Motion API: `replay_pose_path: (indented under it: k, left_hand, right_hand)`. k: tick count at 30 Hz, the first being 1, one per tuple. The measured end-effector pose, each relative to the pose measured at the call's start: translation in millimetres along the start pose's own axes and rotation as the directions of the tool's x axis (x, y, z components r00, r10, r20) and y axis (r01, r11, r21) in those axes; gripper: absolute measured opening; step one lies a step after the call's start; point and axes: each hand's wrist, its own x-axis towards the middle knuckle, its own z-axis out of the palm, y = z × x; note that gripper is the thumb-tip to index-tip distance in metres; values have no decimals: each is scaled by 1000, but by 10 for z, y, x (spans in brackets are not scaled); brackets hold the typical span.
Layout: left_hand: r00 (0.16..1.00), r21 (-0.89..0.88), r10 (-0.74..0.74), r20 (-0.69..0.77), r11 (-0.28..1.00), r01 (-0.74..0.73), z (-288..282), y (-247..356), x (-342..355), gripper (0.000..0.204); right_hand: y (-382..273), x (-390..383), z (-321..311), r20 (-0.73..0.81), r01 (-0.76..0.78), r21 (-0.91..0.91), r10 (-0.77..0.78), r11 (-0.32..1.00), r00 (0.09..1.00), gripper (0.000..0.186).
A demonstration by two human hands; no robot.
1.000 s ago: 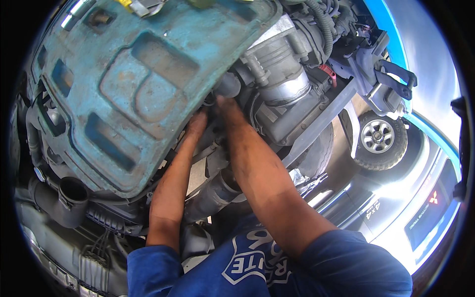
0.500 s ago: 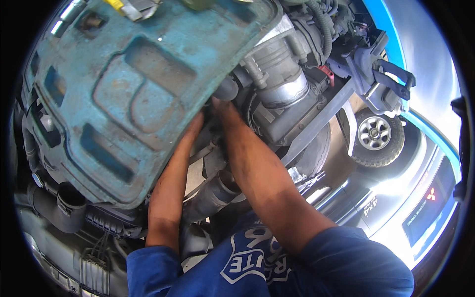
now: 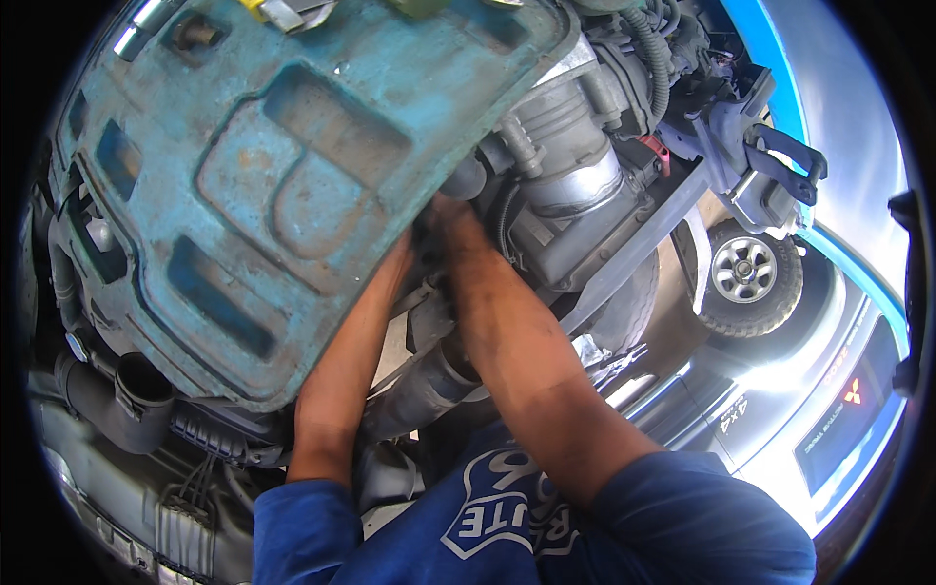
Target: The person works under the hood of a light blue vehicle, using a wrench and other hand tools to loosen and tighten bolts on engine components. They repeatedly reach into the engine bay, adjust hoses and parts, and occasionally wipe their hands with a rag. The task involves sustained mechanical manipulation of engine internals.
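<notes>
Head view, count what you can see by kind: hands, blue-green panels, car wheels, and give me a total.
Hands: 2, the left hand and right hand, both reaching under the panel's edge
Blue-green panel: 1
Car wheel: 1
Total: 4

The car's underside (image 3: 546, 253) fills the view, carrying a worn teal skid plate (image 3: 283, 185) fixed against it, a ribbed grey housing (image 3: 575, 166) beside the plate, and a dark exhaust pipe (image 3: 419, 390) below.
</notes>
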Motion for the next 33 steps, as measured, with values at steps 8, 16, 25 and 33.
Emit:
replay_pose_path:
  k: [8, 16, 25, 33]
  left_hand:
    - [934, 47, 227, 274, 967, -249, 186, -256, 67, 38]
    - [941, 38, 259, 219, 961, -274, 159, -252, 260, 35]
    - [958, 179, 259, 128, 943, -279, -67, -279, 197, 37]
    - [951, 274, 290, 109, 911, -309, -65, -261, 230, 39]
  right_hand:
    - [122, -23, -45, -23, -4, -16, 4, 1000, 1000, 39]
    - [331, 30, -1, -31, -1, -39, 0, 999, 1000, 39]
    - [478, 149, -60, -43, 6, -60, -8, 998, 999, 40]
    - [462, 256, -29, -24, 17, -89, -20, 996, 1000, 40]
